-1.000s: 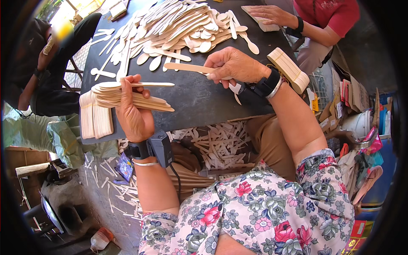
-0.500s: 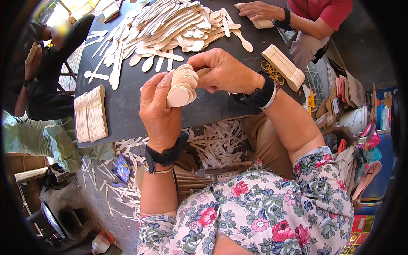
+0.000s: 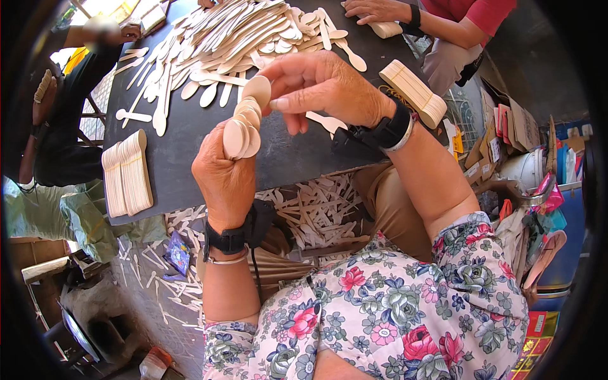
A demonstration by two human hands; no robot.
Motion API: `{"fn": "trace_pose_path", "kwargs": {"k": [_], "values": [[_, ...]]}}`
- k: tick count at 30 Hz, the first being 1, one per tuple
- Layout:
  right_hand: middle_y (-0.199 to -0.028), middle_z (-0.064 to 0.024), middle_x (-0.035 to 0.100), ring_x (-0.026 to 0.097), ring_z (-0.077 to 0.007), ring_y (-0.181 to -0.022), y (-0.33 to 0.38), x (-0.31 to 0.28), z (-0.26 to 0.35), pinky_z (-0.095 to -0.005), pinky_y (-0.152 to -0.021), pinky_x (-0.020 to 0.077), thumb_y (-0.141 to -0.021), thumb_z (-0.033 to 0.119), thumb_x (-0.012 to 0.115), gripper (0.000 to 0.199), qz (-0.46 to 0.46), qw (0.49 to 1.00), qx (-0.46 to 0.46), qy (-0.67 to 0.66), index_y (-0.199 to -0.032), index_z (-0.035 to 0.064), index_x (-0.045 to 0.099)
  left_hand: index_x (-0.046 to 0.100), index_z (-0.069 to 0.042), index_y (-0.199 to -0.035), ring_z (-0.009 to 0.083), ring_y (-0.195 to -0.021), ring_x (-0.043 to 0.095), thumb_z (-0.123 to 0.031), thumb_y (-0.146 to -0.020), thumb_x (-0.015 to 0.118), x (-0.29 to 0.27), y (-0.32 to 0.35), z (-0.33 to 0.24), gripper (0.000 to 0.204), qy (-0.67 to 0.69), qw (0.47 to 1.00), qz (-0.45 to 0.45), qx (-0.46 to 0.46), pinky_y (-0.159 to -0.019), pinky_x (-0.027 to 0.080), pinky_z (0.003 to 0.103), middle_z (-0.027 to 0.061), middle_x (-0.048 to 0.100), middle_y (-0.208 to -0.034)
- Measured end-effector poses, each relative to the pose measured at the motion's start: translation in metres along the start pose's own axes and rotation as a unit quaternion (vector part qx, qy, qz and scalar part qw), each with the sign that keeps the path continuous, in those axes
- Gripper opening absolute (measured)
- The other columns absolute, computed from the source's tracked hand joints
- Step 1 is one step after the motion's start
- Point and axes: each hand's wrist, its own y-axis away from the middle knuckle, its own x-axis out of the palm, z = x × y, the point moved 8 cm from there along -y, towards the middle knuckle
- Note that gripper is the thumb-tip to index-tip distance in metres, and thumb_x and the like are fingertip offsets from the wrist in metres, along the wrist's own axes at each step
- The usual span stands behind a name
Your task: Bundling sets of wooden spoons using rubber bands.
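My left hand (image 3: 225, 171) is closed around a small bunch of pale wooden spoons (image 3: 242, 130), their round bowls fanned out above the fist. One more wooden spoon (image 3: 256, 90) stands higher than the rest, its handle hidden behind the bunch. At the edge of its bowl are the thumb and forefinger of my right hand (image 3: 320, 88), in a loose pinch, with the other fingers curled below. A loose wooden spoon (image 3: 326, 121) lies on the table behind my right wrist. Beyond both hands rises a big heap of wooden spoons (image 3: 234, 41).
Banded spoon bundles stand at the left edge (image 3: 128, 174) and right side (image 3: 413, 94) of the black table (image 3: 183, 183). Rubber bands lie beside the right one. A co-worker's hand (image 3: 377, 11) rests at the far right; another person sits left. Spoons litter the floor (image 3: 316, 212).
The right hand has brought a spoon up against the bunch, and its fingers have loosened and spread. My left hand has shifted slightly left and down. The left person's arm now reaches toward the table.
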Motion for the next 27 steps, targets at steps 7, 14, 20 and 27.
{"fn": "trace_pose_path", "kwargs": {"k": [7, 14, 20, 27], "values": [[-0.076, -0.0191, 0.066, 0.066, -0.0302, -0.066, 0.005, -0.041, -0.036, -0.0373, -0.063, 0.0526, -0.079, 0.022, 0.063, 0.026, -0.014, 0.764, 0.137, 0.630, -0.082, -0.0036, 0.064, 0.057, -0.001, -0.098, 0.0055, -0.063, 0.049, -0.013, -0.093, 0.059, -0.014, -0.003, 0.011, 0.013, 0.048, 0.986, -0.018, -0.156, -0.058, 0.045, 0.021, -0.0010, 0.053, -0.070], [-0.073, -0.0215, 0.065, 0.066, -0.0346, -0.075, 0.007, -0.020, -0.055, -0.0396, -0.068, 0.0523, -0.072, 0.010, 0.059, 0.013, 0.054, 0.711, 0.179, 0.678, -0.072, -0.0008, 0.067, 0.056, -0.005, -0.096, 0.0076, -0.056, 0.052, -0.012, -0.091, 0.058, -0.013, -0.003, 0.028, 0.009, 0.194, 0.957, -0.041, -0.214, -0.050, 0.045, 0.023, 0.0000, 0.052, -0.064], [-0.075, -0.0187, 0.065, 0.065, -0.0336, -0.077, 0.007, -0.031, -0.058, -0.0399, -0.068, 0.0516, -0.074, 0.006, 0.056, 0.013, 0.027, 0.706, 0.164, 0.688, -0.080, 0.0017, 0.067, 0.060, -0.004, -0.088, 0.0084, -0.063, 0.056, -0.016, -0.088, 0.066, -0.010, 0.003, 0.032, 0.013, 0.154, 0.954, -0.016, -0.257, -0.057, 0.048, 0.023, 0.0013, 0.056, -0.071], [-0.078, -0.0156, 0.063, 0.063, -0.0259, -0.076, 0.004, -0.014, -0.037, -0.0341, -0.069, 0.0494, -0.079, 0.004, 0.061, 0.012, -0.002, 0.896, -0.003, 0.444, -0.090, 0.0007, 0.066, 0.067, -0.005, -0.103, 0.0195, -0.085, 0.062, 0.004, -0.069, 0.071, 0.005, 0.001, -0.029, 0.035, -0.135, 0.982, 0.008, 0.129, -0.074, 0.051, 0.031, 0.0075, 0.064, -0.095]]}}
